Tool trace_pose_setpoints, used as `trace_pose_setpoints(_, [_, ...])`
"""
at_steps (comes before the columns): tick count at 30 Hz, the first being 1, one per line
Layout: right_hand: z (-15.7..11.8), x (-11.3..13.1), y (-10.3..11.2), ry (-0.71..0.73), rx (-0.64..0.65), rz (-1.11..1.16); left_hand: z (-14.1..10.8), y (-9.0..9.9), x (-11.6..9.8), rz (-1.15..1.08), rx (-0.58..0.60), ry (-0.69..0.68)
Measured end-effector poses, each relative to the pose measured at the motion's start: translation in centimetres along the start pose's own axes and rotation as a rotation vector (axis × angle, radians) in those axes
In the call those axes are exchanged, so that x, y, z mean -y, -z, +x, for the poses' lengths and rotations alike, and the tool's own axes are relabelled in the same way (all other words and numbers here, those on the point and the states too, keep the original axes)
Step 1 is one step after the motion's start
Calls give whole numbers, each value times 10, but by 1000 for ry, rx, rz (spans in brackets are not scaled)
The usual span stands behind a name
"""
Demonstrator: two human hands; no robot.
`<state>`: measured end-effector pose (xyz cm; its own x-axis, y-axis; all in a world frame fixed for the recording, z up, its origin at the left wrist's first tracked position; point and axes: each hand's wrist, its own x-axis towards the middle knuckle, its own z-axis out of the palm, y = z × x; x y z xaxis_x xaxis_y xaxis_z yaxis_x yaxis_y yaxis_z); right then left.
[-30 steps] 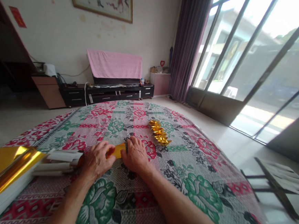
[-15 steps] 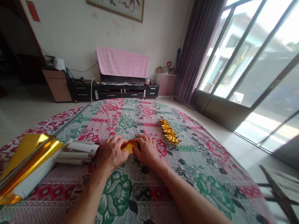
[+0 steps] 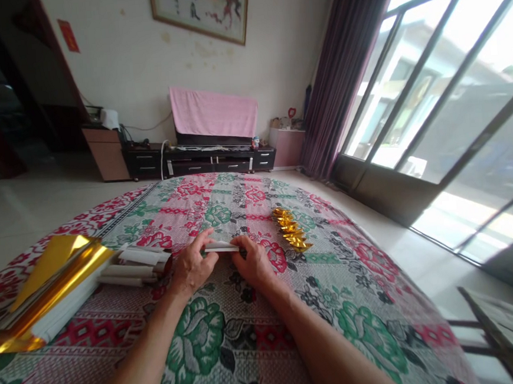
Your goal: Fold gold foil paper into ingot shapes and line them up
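Observation:
A narrow folded paper strip (image 3: 220,247), white on the side that shows, is stretched between my two hands over the patterned cloth. My left hand (image 3: 195,263) pinches its left end, and my right hand (image 3: 253,260) pinches the right end. Beyond my right hand, several folded gold foil pieces (image 3: 293,230) stand in a row. Left of my left hand lie several white paper rolls (image 3: 133,265). A stack of gold foil sheets (image 3: 63,284) with white undersides rests at the far left.
A flowered cloth (image 3: 365,337) covers the round table. Past its far edge stand a low black cabinet (image 3: 232,163) and a pink cloth (image 3: 215,113) draped over something. A slatted stool (image 3: 510,320) is at the lower right, near the windows.
The piece between my hands showed its gold face and now shows a thin white side. My hands have turned it. The view has tilted slightly upward.

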<state>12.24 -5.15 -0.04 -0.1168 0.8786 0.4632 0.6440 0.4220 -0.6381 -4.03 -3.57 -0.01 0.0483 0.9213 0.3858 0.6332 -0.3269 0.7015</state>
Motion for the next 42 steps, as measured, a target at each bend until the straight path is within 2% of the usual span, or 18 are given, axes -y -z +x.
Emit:
trace_pose_setpoints(4, [1, -2, -1, -27, -40, 147, 1, -2, -2, -165, 28, 31])
trace_pose_setpoints(7, [3, -9, -4, -82, -77, 398, 0, -4, -1, -238, 28, 31])
trace_pose_setpoints(11, [8, -13, -4, -201, -10, 725, 0, -7, -1, -284, 37, 43])
trace_pose_setpoints(14, [9, -12, -2, -237, 1, 810, 0, -6, -3, -336, 55, 56])
trace_pose_setpoints(29, [8, -12, -3, -231, -37, 791, -1, 2, -12, -445, 114, 161])
trace_pose_setpoints(35, [8, -13, -5, -232, -43, 750, 0, 1, -12, -429, 85, 148])
trace_pose_setpoints(38, [8, -16, -7, -205, -67, 661, 0, 1, -10, -347, 76, 110])
trace_pose_setpoints(42, [8, -17, -7, -158, -95, 435, 1, -2, -7, -197, 48, 72])
